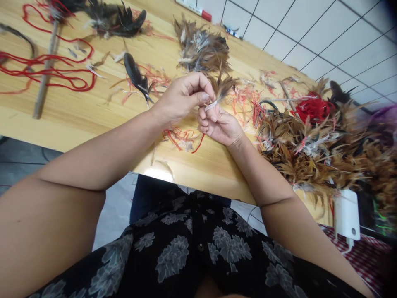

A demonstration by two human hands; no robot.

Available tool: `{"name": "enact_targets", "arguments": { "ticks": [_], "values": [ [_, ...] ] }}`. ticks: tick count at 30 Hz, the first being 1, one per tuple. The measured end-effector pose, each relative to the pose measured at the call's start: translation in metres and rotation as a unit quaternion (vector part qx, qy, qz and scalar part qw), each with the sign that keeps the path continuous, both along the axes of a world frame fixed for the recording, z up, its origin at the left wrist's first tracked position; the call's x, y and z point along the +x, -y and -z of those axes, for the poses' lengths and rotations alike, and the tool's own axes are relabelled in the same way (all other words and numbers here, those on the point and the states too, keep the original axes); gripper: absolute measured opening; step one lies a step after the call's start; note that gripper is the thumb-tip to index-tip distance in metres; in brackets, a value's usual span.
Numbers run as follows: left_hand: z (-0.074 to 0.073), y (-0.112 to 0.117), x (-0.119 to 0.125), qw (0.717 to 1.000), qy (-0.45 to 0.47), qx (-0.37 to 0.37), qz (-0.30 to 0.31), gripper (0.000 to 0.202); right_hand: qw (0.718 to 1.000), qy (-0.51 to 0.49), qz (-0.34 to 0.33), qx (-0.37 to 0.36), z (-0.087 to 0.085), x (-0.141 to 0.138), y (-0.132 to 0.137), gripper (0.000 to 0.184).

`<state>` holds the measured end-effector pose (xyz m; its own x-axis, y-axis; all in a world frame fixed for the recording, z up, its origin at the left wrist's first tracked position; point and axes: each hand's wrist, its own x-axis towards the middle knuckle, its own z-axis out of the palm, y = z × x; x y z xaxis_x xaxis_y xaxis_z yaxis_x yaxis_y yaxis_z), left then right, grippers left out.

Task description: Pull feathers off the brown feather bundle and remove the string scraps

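My left hand [184,96] is closed in a pinch on the pale quill ends of a small bunch of brown feathers [223,86]. My right hand [219,124] sits just below, fingers curled, gripping the same bunch at its base. Both hands hover over the wooden table [93,111]. A little heap of red thread scraps [181,137] lies under my hands.
A big pile of brown feathers [310,149] with a red tuft [314,107] lies at the right. Another feather heap [201,49] sits behind my hands. Black feathers [136,78], red cord [46,70] and a stick [45,78] lie at the left. A white box [347,213] stands by the table edge.
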<state>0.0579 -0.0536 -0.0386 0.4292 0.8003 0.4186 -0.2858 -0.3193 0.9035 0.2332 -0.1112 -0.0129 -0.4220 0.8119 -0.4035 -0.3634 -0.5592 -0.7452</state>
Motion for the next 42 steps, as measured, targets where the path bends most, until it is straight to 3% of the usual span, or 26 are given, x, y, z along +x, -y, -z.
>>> {"name": "enact_targets", "arguments": {
  "ticks": [6,11,21,27,31,37,42],
  "values": [
    [0.01,-0.011,0.001,1.0,-0.014,0.005,0.012,0.054,1.0,-0.007,-0.001,-0.005,0.0,-0.003,0.001,0.044],
    [0.016,-0.014,-0.003,0.999,-0.027,0.005,-0.017,0.058,1.0,0.007,0.0,-0.015,-0.002,-0.007,0.002,0.046],
    [0.015,-0.012,-0.001,1.0,-0.009,-0.017,0.005,0.061,1.0,-0.008,-0.016,0.011,-0.002,-0.009,0.003,0.049],
    [0.016,-0.008,-0.003,0.996,-0.054,0.046,-0.06,0.05,0.999,-0.035,-0.006,0.012,0.002,-0.008,0.003,0.048],
    [0.018,-0.009,-0.002,0.993,-0.057,0.088,-0.045,0.049,0.999,-0.045,0.01,-0.005,0.0,-0.01,0.004,0.051],
    [0.005,0.0,-0.007,0.988,-0.105,0.095,-0.06,0.033,0.996,-0.067,0.03,-0.041,-0.004,-0.013,0.005,0.046],
    [-0.012,0.011,-0.014,0.989,-0.138,0.041,-0.019,0.028,0.991,-0.089,0.047,-0.093,-0.007,-0.013,0.004,0.04]
  ]
}}
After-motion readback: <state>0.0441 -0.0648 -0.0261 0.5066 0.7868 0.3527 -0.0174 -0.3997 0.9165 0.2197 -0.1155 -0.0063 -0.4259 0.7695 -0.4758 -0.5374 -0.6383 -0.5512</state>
